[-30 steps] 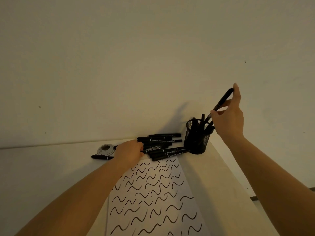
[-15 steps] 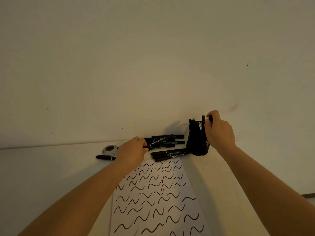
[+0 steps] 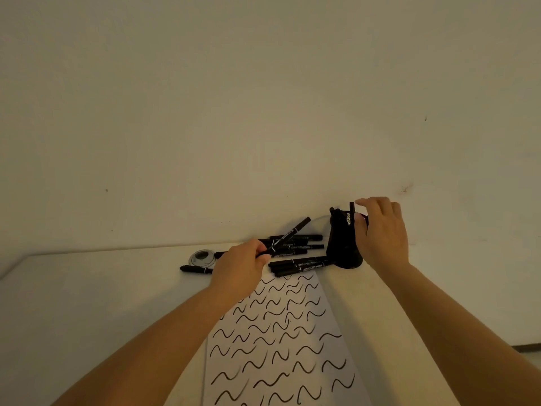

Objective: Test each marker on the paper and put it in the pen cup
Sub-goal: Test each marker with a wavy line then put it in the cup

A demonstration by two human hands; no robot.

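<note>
My left hand (image 3: 240,268) grips a black marker (image 3: 289,232) that slants up to the right above a pile of black markers (image 3: 298,263) lying on the table. The white paper (image 3: 278,332) below the pile is covered with wavy black test strokes. At the paper's far right corner stands the black mesh pen cup (image 3: 345,253), with several markers upright in it. My right hand (image 3: 380,230) curls over the cup's rim. A dark marker end (image 3: 365,217) shows pinched between its thumb and fingers, low in the cup.
A roll of tape (image 3: 202,257) and a single marker (image 3: 196,269) lie left of my left hand. The pale wall rises right behind the cup and the pile. The table (image 3: 87,303) ends just right of my right forearm.
My right hand came down from above the cup and lowered its marker into it. My left hand picked one marker out of the pile and lifted it.
</note>
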